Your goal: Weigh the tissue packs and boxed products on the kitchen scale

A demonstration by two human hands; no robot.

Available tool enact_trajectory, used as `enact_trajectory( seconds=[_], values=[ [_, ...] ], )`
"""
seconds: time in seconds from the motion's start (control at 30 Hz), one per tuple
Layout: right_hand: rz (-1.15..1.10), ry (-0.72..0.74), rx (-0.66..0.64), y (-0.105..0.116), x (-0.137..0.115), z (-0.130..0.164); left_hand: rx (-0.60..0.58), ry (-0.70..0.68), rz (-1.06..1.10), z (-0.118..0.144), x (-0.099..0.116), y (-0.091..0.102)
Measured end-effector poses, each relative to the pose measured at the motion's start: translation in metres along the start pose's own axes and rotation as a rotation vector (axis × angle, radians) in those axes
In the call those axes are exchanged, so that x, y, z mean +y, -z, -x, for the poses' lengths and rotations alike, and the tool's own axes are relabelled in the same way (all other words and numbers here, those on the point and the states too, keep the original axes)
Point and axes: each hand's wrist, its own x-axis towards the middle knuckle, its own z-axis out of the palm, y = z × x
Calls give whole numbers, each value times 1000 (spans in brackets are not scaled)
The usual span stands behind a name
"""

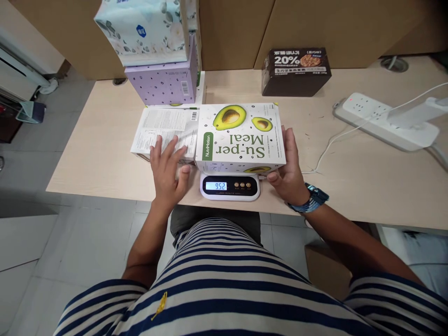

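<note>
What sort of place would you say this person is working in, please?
Probably a small packing or stockroom desk: an avocado meal box sits on a digital scale, more boxed goods stand on the pale desk, and a power strip lies nearby.

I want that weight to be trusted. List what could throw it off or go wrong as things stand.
1. The right hand grips the avocado box on the scale; its pressure may skew the 952 reading.
2. The left hand presses the white box lying against the avocado box; that contact could carry some weight.
3. The avocado box overhangs the small scale on both sides and might tip if released.
</note>
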Motion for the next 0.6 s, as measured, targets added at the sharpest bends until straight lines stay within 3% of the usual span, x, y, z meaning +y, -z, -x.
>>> enact_trajectory(
  seconds=[0.13, 0.2, 0.3, 0.4, 0.5, 0.6],
  values=[
    [-39, 58, -7, 0, 2, 0, 106, -83, 219, -5, 26, -2],
    [-76, 66, -6, -2, -2, -1, 126, 69, 443, -4, 48, -2],
    [-144, 46, -80, -8, -12, -1, 41, 420, 814, 1, 81, 3],
    [-192, 17, -118, -13, -22, 2, -59, 647, 975, 0, 106, 12],
    [-264, -14, 16, -4, -30, 7, -131, 735, 1046, -12, 127, 19],
    [-273, -32, 224, 21, -33, 9, -289, 702, 1150, -36, 144, 16]
  ],
)
